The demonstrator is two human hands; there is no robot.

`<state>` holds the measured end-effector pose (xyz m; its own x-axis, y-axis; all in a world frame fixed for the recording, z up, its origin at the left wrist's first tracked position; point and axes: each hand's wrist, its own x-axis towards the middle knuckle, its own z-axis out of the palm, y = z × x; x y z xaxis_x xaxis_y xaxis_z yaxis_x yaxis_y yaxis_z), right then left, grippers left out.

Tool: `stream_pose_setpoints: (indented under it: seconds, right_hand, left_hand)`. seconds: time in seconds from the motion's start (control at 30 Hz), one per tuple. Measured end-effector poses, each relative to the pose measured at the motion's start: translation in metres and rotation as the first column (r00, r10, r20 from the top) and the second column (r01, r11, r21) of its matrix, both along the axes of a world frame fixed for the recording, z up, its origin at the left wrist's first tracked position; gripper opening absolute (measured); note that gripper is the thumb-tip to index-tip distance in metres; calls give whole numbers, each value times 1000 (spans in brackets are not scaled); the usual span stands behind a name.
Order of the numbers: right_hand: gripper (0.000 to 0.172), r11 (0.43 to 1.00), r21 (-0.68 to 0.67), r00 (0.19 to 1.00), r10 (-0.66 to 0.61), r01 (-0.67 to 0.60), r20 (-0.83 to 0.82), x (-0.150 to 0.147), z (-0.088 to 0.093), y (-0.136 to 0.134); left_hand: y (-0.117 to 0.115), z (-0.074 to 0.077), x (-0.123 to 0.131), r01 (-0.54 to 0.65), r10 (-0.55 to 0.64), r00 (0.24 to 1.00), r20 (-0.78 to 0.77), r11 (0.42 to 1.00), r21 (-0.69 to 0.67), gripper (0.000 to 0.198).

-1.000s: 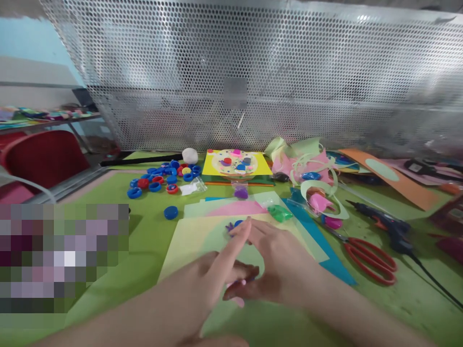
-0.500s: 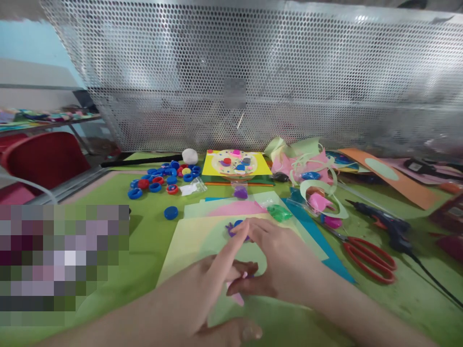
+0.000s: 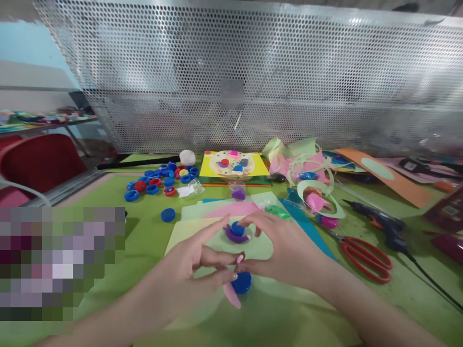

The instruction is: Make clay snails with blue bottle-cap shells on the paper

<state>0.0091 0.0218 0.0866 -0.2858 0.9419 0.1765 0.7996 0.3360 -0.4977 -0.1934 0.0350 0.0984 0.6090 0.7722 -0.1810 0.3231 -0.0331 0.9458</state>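
Note:
Both my hands meet above pale paper sheets [image 3: 177, 236]. My left hand [image 3: 181, 270] has its index finger stretched out, while thumb and other fingers close round a small pink clay piece [image 3: 239, 259]. My right hand [image 3: 278, 246] arches with fingers apart; its thumb tip is at the pink piece. Its index tip is by a blue bottle cap [image 3: 237, 228] with a curved purple clay strip [image 3: 237, 237] along its near side. Nearer me, a second blue cap [image 3: 243, 283] has a pink clay strip [image 3: 232, 295] at its left, both partly under my left fingertips.
Several blue and red caps [image 3: 152, 189] lie at the back left. A yellow card [image 3: 210, 166] with a decorated disc stands at the back. To the right are red-handled scissors [image 3: 365, 258], a glue gun [image 3: 383, 224] with cord, paper scraps [image 3: 282, 161] and a green clay bag [image 3: 277, 211].
My hands have moved apart, the right fingers lifting away from the left index. The near blue cap and more of the purple strip now show. My left thumb has come up to the other fingertips.

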Motion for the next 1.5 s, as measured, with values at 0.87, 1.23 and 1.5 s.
stream_pose_setpoints:
  seconds: [0.87,1.23,1.5]
  right_hand:
    - [27,933,-196,912,342,-301,226,-6,-8,-5]
    - [34,973,-45,972,222,-226,-74,12,8,1]
    - [28,940,88,939,336,-329,-73,10,0,0]
  left_hand:
    - [18,3,-8,-6,131,956,-263,905,426,21]
    - [37,1,-22,-56,212,947,-241,849,526,21]
    - [29,-2,-22,22,109,958,-264,894,448,20]
